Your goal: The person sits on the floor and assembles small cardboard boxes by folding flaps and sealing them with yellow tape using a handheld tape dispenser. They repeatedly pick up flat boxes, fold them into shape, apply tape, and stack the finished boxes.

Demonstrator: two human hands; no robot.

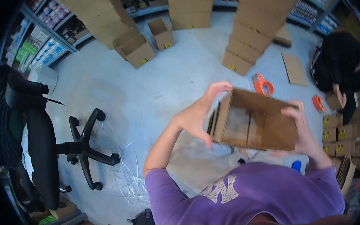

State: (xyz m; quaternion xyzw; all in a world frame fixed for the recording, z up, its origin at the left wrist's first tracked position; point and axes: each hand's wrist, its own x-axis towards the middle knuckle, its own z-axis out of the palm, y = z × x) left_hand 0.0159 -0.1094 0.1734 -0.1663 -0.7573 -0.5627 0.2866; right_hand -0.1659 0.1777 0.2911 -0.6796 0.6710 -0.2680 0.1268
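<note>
A brown cardboard box point(276, 128) is held up in front of my chest, its open side facing up toward me. My left hand point(195, 115) grips the left end, fingers at the far corner and thumb at the near one. Folded cardboard layers show between that thumb and the box wall; whether they are flaps I cannot tell. On the right end, my right hand point(303, 130) has its fingers over the rim. A pale patch shows inside the box, perhaps the floor through a gap. Just beyond the box, an orange tape dispenser point(263, 84) lies on the floor.
Tall stacks of cartons point(248, 39) and open cartons point(137, 52) stand ahead. An office chair point(83, 147) lies tipped at left, near loose white strapping point(130, 180). A crouching person point(339, 62) holds a small box at right, near an orange tape roll point(318, 103).
</note>
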